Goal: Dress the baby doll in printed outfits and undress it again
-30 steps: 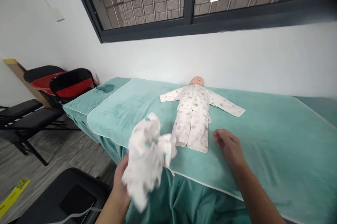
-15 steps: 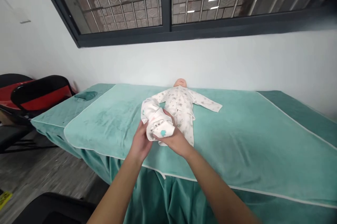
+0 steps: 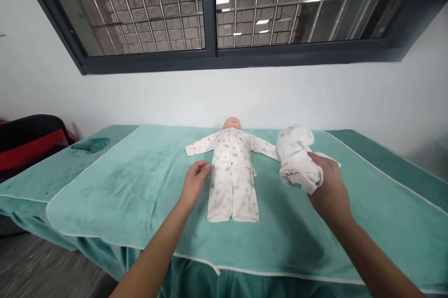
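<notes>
My right hand (image 3: 329,186) grips a bunched white printed cloth (image 3: 299,160), held above the bed to the right of a baby doll. The doll's head (image 3: 232,123) points toward the wall. It lies on its back in a white patterned top (image 3: 231,146) and matching trousers (image 3: 233,193), sleeves spread to both sides. Over the bed, left of the trousers, my left hand (image 3: 196,181) is empty, its fingers slightly bent and apart. What kind of item the bunched cloth is, I cannot make out.
A light green blanket (image 3: 140,186) with white piping covers the bed, over a darker green cover (image 3: 357,141). At the back left is a face hole (image 3: 90,145). Red and black chairs (image 3: 35,141) stand at the left. Behind the bed rises a white wall (image 3: 157,97) with a barred window (image 3: 210,13).
Both hands held the bunched cloth in front of the doll. My left hand has let go, and my right hand has carried the cloth to the right. The view has shifted a little.
</notes>
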`<control>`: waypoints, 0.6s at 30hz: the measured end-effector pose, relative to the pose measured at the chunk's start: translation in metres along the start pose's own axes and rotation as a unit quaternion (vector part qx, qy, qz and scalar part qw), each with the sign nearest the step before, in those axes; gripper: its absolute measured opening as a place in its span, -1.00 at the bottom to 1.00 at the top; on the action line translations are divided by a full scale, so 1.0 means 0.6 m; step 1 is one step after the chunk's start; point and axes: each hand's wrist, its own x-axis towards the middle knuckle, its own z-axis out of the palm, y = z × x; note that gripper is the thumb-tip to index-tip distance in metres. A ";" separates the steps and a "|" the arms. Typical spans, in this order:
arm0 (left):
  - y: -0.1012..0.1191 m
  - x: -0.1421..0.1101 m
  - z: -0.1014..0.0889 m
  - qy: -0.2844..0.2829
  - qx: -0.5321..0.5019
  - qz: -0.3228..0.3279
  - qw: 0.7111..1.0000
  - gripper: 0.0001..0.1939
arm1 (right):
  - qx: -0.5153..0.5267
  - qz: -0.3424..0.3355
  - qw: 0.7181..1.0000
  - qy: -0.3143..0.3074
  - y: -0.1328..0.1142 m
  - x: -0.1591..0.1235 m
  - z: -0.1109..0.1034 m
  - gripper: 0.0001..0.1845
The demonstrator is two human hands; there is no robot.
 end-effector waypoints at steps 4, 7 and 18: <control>-0.010 0.091 0.046 0.017 0.058 0.090 0.994 -0.79 | -0.152 -0.067 0.980 -0.108 0.144 -0.023 -0.001 -0.39; -0.008 0.156 0.074 0.010 0.083 0.130 0.988 -0.79 | -0.189 -0.065 0.974 -0.107 0.165 -0.038 -0.026 -0.28; -0.032 0.348 0.169 -0.054 0.313 0.198 0.927 -0.58 | 0.035 -0.066 0.994 -0.084 -0.088 0.207 0.238 -0.62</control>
